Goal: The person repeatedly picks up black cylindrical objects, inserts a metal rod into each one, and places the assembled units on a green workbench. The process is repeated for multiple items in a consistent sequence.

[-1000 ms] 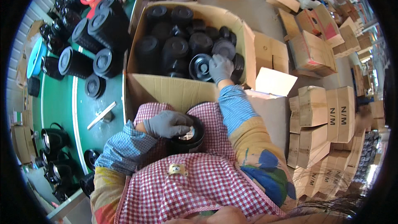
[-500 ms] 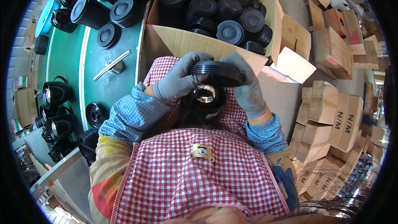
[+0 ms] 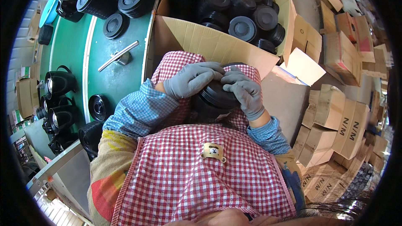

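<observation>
My left hand (image 3: 193,79), in a grey glove, lies curled over the far left part of a black round ribbed lid (image 3: 217,95). From the other side my right hand (image 3: 246,93), gloved alike, grips the lid's right edge with bent fingers. Beneath the lid is a black pot-like body (image 3: 206,112) between my knees, with a pale label near its lower right. The lid covers its opening, so the inside is hidden. Part of the lid's far rim shows just beyond my fingertips.
Ahead, an open cardboard box (image 3: 201,37) holds several black round lids (image 3: 242,28). A green-topped table (image 3: 111,60) at left carries stacked black lids (image 3: 97,2), a metal rod (image 3: 118,56) and black kettle-like vessels (image 3: 58,84). Cardboard cartons (image 3: 324,129) stand at right.
The lid came down from above onto the black body, covering the shiny opening. Both hands moved over its top, closer together. The view has shifted slightly.
</observation>
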### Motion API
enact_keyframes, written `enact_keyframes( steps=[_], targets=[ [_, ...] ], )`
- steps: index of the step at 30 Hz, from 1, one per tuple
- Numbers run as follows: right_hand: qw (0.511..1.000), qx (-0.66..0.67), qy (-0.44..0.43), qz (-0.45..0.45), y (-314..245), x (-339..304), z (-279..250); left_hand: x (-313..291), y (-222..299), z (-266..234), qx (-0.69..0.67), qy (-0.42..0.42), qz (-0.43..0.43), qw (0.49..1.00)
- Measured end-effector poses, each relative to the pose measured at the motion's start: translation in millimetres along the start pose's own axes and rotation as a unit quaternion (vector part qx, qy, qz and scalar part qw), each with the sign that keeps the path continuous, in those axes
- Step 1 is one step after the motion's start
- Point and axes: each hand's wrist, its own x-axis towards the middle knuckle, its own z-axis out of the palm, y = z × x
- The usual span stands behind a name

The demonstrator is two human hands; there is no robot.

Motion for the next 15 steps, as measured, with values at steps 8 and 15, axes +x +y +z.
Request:
enact_keyframes(
  steps=[8,15],
  targets=[
    [0.999,0.000,0.031,-0.008,13,14,1,1,20,-17,0.360,-0.085,-0.017,0.929],
    [0.996,0.068,0.016,0.052,14,15,3,-1,37,-22,0.276,-0.111,-0.055,0.953]
  ],
)
